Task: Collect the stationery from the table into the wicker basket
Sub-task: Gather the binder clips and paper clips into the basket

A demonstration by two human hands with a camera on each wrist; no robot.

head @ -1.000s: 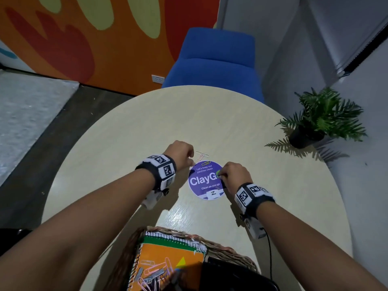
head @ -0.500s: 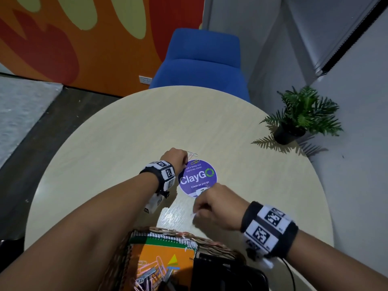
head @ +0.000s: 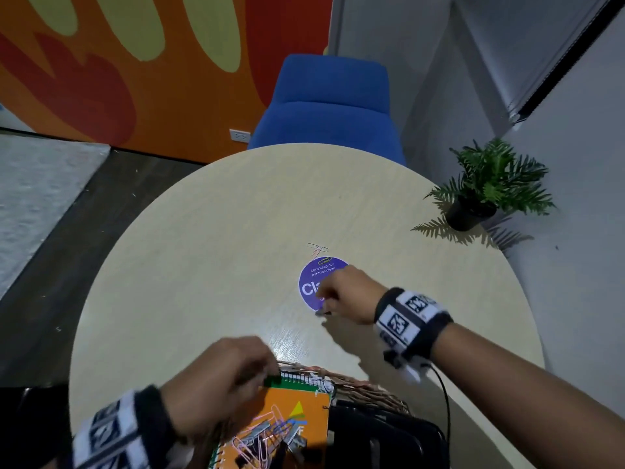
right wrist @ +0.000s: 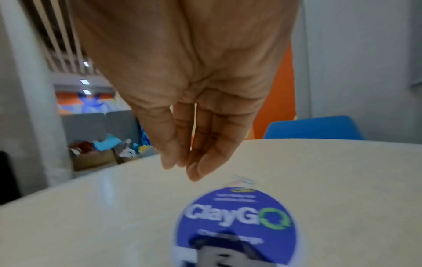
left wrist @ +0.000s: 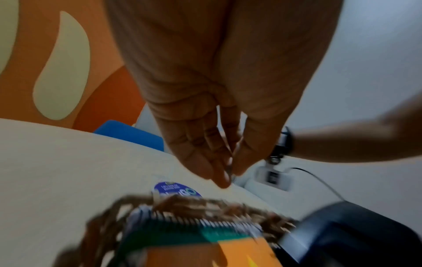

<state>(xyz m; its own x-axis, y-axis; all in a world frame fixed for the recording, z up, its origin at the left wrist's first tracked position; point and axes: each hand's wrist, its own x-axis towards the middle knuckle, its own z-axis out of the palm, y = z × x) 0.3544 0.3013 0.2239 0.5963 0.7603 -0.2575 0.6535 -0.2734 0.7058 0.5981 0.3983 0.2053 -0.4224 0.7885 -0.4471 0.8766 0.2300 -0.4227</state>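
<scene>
The wicker basket (head: 367, 384) (left wrist: 205, 203) stands at the near table edge. It holds an orange spiral notebook (head: 297, 399) (left wrist: 239, 252) strewn with several paper clips (head: 267, 434). My left hand (head: 270, 367) (left wrist: 228, 173) hovers over the basket's far rim, thumb and fingertips pinching what looks like a thin paper clip. My right hand (head: 321, 299) (right wrist: 182, 168) hangs over the round purple sticker (head: 316, 275) (right wrist: 237, 225), fingers relaxed and holding nothing. Loose paper clips (head: 317, 249) (right wrist: 243, 179) lie just beyond the sticker, and one clip (head: 324, 260) (right wrist: 242, 190) lies on its far edge.
A black object (head: 382, 438) (left wrist: 354, 234) sits beside the notebook at the basket's right. A potted plant (head: 487, 187) stands at the table's right edge. A blue chair (head: 328, 106) is behind the round table (head: 220, 248).
My left hand came back from the clips near the sticker to above the basket. My right hand went to the basket, then returned over the sticker.
</scene>
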